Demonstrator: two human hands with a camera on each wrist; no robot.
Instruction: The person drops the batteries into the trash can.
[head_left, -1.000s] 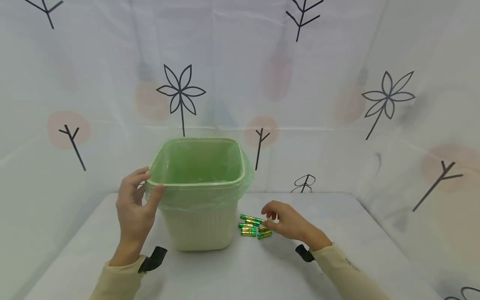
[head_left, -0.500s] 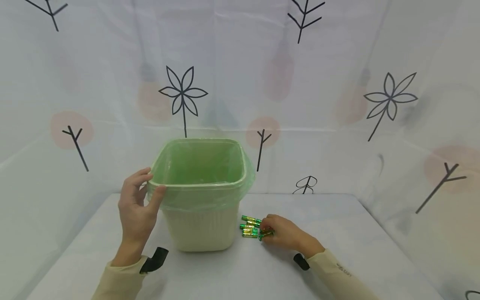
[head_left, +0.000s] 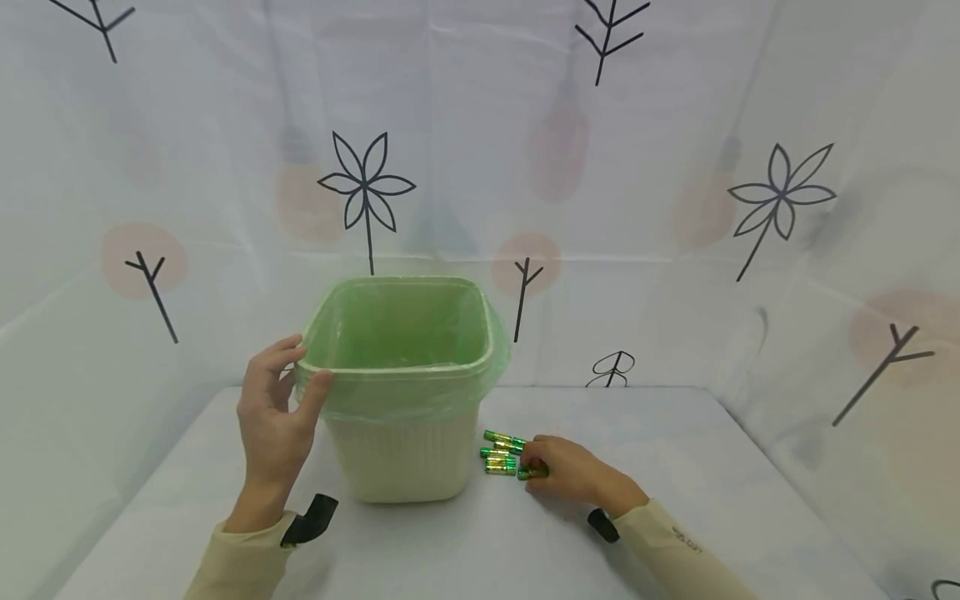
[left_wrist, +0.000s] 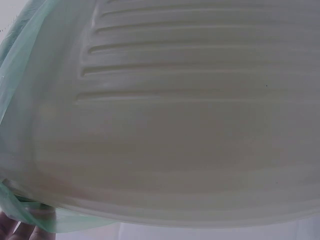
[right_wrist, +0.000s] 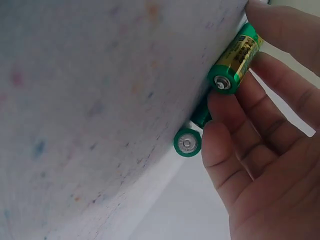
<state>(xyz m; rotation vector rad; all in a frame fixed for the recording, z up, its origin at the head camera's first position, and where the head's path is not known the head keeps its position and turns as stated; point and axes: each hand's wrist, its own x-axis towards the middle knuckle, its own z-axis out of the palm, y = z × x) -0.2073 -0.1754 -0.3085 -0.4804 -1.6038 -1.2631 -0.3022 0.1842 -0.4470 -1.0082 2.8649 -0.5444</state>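
My left hand (head_left: pixel 273 433) grips the near left corner of a cream waste bin (head_left: pixel 405 458) with a green bag liner (head_left: pixel 405 396) folded over its rim. In the left wrist view, ribbed bin wall (left_wrist: pixel 200 135) fills most of the picture, and fingertips (left_wrist: pixel 30 231) show beside the liner at the lower left. Right of the bin, my right hand (head_left: pixel 573 471) is low over a small group of green and gold batteries (head_left: pixel 498 457). Its thumb and fingers pinch one battery (right_wrist: pixel 235 57) in the right wrist view; another battery (right_wrist: pixel 187 142) lies beside the fingertips.
A white cloth covers the table (head_left: pixel 480 550). Behind it hangs a white curtain (head_left: pixel 645 250) printed with flowers and twigs. The bin stands upright, left of the table's middle, its inside lined in green. Black wrist cameras (head_left: pixel 309 520) sit on both wrists.
My right hand has come down and toward me onto the batteries, and its fingers have drawn in around one. My left hand keeps its place on the bin's rim.
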